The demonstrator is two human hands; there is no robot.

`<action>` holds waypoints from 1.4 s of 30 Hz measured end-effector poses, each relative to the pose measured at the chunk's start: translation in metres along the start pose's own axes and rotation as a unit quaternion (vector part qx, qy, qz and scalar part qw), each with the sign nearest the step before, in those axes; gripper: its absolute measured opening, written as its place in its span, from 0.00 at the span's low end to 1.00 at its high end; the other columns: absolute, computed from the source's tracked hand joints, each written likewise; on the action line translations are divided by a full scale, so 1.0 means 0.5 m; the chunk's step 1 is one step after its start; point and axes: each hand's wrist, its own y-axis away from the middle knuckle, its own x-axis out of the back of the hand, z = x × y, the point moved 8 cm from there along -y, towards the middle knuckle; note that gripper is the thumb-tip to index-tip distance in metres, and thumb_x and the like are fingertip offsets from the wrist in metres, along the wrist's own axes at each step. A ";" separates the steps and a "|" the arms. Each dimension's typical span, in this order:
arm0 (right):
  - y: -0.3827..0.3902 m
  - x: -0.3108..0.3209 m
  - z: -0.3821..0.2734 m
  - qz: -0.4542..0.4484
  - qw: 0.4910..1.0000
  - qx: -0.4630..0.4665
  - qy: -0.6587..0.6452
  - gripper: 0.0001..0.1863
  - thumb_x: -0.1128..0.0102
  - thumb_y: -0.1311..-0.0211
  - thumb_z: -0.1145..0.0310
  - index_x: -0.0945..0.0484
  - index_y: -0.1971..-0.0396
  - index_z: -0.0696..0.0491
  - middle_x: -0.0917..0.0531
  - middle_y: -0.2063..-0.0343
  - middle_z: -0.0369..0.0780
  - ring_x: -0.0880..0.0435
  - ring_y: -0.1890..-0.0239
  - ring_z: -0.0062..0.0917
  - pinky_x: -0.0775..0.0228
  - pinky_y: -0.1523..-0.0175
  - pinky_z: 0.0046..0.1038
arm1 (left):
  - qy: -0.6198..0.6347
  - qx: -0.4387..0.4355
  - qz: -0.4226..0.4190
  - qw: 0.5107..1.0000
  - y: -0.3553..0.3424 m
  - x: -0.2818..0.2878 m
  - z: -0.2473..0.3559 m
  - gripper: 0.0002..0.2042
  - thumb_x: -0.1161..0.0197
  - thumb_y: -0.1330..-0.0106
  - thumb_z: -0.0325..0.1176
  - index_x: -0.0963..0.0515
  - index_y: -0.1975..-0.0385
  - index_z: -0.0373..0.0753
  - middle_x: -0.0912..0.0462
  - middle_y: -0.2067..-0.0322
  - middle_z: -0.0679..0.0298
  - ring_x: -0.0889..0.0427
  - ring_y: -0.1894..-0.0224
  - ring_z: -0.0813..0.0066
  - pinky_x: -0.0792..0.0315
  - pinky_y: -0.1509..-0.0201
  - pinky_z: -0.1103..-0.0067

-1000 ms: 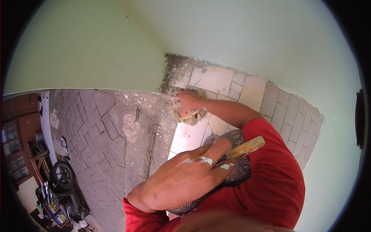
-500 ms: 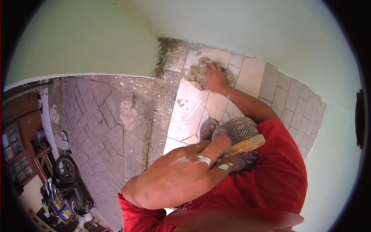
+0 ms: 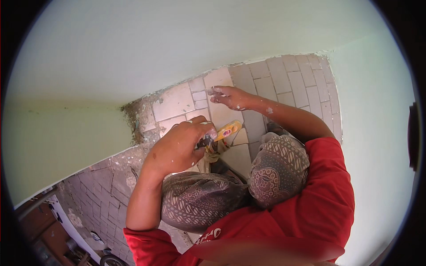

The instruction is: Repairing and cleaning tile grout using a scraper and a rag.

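My left hand (image 3: 179, 144), flecked with pale paint, is closed around a yellow-handled tool (image 3: 228, 131) above the tiles. The handle points up and to the right with a small label on it; the working end is hidden by my fingers. My right hand (image 3: 228, 97) reaches in from the right, low over the pale floor tiles near the wall. Its fingers stretch out to the left, partly bent and apart, with nothing plainly in them. Below my left hand shows a beige, cloth-like bit (image 3: 213, 157), mostly hidden.
A pale green wall (image 3: 186, 40) runs along the tiles, with a bare, dirty corner (image 3: 135, 122) at left. My patterned knees (image 3: 279, 168) are bent close under my arms. Grey paving (image 3: 95, 195) and a wheel (image 3: 113, 260) lie at lower left.
My right hand has left the beige cloth that it was pressing on the tiles. My left hand has moved forward with the yellow-handled tool, and the view has turned toward the right.
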 end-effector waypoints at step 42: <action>1.071 0.440 0.767 0.410 0.810 -0.413 0.070 0.21 0.53 0.24 0.54 0.23 0.46 0.54 0.15 0.61 0.60 0.16 0.56 0.58 0.26 0.48 0.54 | 0.187 0.153 -0.254 0.937 -0.752 -0.520 0.077 0.12 0.48 0.37 0.20 0.22 0.58 0.25 0.13 0.67 0.58 0.15 0.62 0.74 0.23 0.51 0.76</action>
